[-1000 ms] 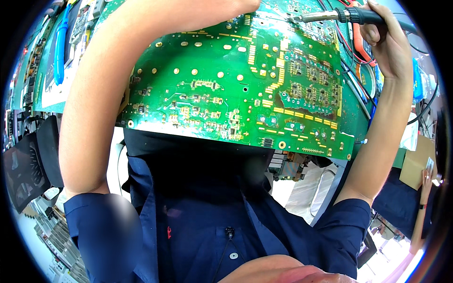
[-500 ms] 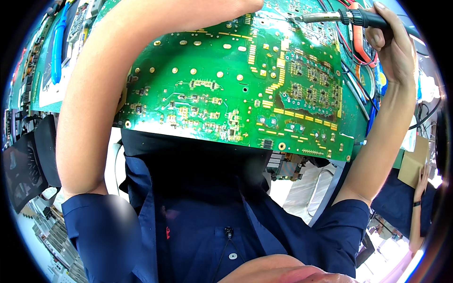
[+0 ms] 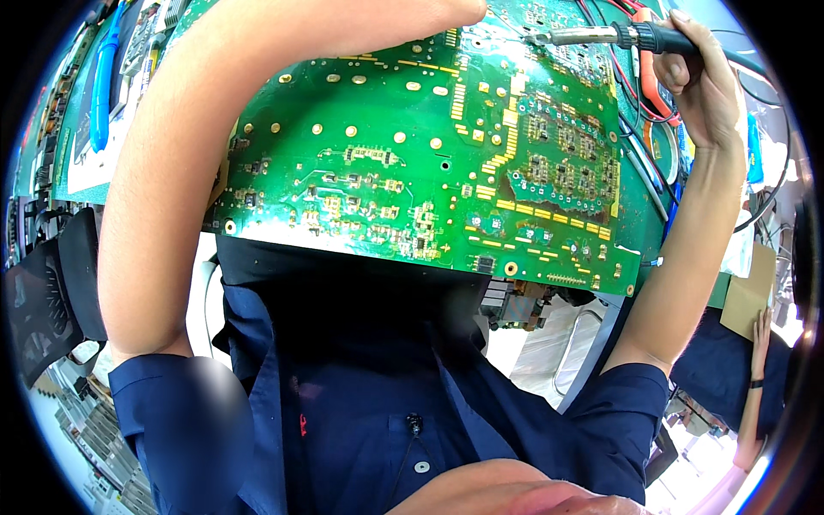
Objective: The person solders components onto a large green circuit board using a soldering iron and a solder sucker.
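Note:
A large green circuit board [image 3: 343, 197] with gold pads and many small parts lies in front of me, its near edge over my lap. My right hand [image 3: 705, 81] is closed round the dark handle of a soldering iron [image 3: 584, 35]. The iron lies nearly level, pointing left, with its tip at the board's upper part. My left forearm arches over the board's left side. Of my left hand [image 3: 459, 10] only a part shows at the upper edge, and its fingers are out of view. A thin line runs between it and the iron's tip; I cannot make out what it is.
Right of the board lie a red-orange meter [image 3: 650, 84], red and black leads and cables. On the left are a blue pen-like tool [image 3: 105, 81] and white paper [image 3: 88, 172]. A black mesh chair [image 3: 43, 309] stands left. Another person's hand [image 3: 760, 330] touches brown cardboard [image 3: 747, 296] at right.
My right hand and the soldering iron have shifted slightly left, the tip staying at the same area of the board. My left hand has edged slightly right.

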The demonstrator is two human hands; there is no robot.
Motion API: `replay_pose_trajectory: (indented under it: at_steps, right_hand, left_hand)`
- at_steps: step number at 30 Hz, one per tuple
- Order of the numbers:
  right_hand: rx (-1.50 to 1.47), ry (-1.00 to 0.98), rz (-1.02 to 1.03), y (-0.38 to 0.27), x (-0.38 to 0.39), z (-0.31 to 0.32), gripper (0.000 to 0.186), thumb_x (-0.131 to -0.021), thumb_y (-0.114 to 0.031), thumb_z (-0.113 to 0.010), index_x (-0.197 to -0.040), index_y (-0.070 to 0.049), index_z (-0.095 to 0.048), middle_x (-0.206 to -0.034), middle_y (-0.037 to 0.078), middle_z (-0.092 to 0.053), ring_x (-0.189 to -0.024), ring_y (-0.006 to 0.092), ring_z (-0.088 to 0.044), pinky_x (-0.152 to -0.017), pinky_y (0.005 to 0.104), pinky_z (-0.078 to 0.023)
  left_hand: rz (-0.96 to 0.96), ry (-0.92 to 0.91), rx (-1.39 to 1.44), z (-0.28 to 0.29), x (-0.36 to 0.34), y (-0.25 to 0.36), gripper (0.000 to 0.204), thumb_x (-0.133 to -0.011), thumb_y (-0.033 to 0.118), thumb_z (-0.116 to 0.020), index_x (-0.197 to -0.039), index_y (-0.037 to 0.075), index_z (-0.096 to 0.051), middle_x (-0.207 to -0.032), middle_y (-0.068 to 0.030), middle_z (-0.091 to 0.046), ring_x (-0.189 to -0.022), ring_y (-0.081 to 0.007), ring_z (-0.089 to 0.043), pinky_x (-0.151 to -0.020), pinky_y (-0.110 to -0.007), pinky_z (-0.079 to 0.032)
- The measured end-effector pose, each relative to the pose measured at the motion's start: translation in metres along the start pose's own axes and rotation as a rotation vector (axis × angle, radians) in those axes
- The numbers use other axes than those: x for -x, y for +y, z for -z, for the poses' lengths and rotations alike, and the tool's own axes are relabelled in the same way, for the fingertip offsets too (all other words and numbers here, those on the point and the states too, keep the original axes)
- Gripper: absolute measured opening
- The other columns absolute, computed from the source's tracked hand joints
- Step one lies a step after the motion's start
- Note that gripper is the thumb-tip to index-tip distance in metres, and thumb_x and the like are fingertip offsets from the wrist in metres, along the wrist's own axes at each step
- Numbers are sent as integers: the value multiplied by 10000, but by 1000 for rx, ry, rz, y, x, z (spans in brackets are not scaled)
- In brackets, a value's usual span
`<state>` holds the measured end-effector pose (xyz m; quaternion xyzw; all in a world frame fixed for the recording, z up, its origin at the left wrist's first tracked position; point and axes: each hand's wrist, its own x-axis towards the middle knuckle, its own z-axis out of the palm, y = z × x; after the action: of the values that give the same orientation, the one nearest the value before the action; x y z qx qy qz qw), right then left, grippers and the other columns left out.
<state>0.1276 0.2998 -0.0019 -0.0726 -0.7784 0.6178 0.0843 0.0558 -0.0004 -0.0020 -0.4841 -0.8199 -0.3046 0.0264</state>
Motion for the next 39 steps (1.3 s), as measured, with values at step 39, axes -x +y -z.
replay_pose_trajectory:
  at_steps: [39]
  right_hand:
    - [-65,-101,-21,5,-8,-2,322,-952,-273,-530,-863,21,-626,-525,-8,-448,-505,88,-396,-478,212,-300]
  left_hand:
    - [24,-181,161,23,-2,-7,135,-788,128,-569,-759,3,-610,-633,-80,-567,-595,-173,-525,-592,-297,-448]
